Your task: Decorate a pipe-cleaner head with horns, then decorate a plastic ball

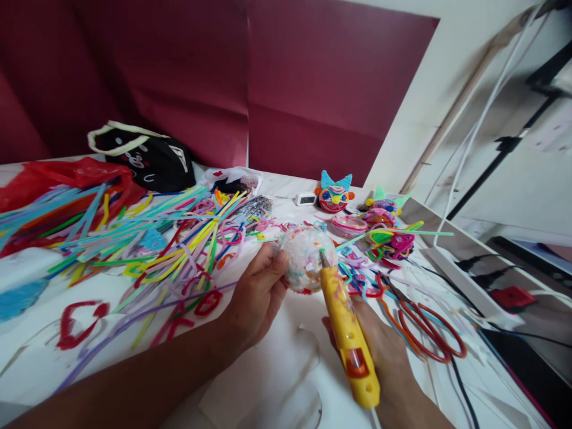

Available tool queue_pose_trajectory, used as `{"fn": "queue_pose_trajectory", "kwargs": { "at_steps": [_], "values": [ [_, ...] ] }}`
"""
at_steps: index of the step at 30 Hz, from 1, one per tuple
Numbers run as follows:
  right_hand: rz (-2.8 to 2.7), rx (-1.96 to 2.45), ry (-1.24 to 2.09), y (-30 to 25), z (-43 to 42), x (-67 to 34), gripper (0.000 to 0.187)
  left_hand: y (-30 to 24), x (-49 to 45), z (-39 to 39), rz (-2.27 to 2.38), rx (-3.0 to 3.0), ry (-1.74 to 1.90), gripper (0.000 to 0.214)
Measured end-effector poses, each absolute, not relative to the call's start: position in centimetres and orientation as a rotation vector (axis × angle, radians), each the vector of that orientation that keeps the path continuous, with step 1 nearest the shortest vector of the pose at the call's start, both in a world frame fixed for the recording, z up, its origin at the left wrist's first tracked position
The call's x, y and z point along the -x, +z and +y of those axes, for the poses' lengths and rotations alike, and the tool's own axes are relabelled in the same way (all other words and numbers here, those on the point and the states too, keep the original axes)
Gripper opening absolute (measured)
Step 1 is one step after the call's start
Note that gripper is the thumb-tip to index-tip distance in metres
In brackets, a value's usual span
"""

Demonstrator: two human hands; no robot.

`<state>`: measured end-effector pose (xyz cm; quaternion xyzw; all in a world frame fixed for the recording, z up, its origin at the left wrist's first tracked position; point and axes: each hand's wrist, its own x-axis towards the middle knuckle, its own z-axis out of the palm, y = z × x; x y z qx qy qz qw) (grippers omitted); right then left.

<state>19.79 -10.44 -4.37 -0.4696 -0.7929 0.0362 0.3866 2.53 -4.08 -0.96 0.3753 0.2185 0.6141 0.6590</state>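
Observation:
My left hand grips a round whitish, translucent ball from its left side, thumb on the near face. Specks of several colours show on the ball's surface. In my right hand is a yellow hot glue gun, its fingers wrapped round the far side and partly hidden. The gun's nozzle points up at the right side of the ball; whether it touches I cannot tell. Just behind the ball lie short coloured pipe cleaner pieces.
Many loose pipe cleaners spread over the left. A finished-looking mask-like figure stands at the back beside a small digital clock. Red-handled scissors lie at right, near cables and a power strip. A black bag sits behind.

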Motion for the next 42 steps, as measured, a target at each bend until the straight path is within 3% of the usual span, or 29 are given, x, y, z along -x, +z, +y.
{"fn": "queue_pose_trajectory", "kwargs": {
  "at_steps": [9, 17, 22, 25, 42],
  "values": [
    [-1.901, 1.231, -0.177, -4.8, -9.9, -19.7, 0.004, -1.0, -2.7, -4.2, 0.490, -0.831, 1.390, 0.019],
    [-1.926, 1.060, -0.430, -5.4, -9.2, -19.7, 0.012, -0.9, -2.5, -3.9, 0.443, -0.839, 1.428, 0.014],
    [-1.890, 1.273, -0.253, -5.3, -9.8, -20.4, 0.015, -1.1, -2.4, -3.9, 0.455, -0.831, 1.427, 0.014],
    [-1.968, 1.189, -0.162, -5.1, -10.1, -20.4, 0.016, -1.0, -2.3, -3.9, 0.456, -0.835, 1.437, 0.015],
    [-2.005, 1.273, -0.030, -5.9, -9.8, -19.5, 0.015, -0.9, -2.3, -3.9, 0.480, -0.817, 1.457, 0.019]
  ]
}}
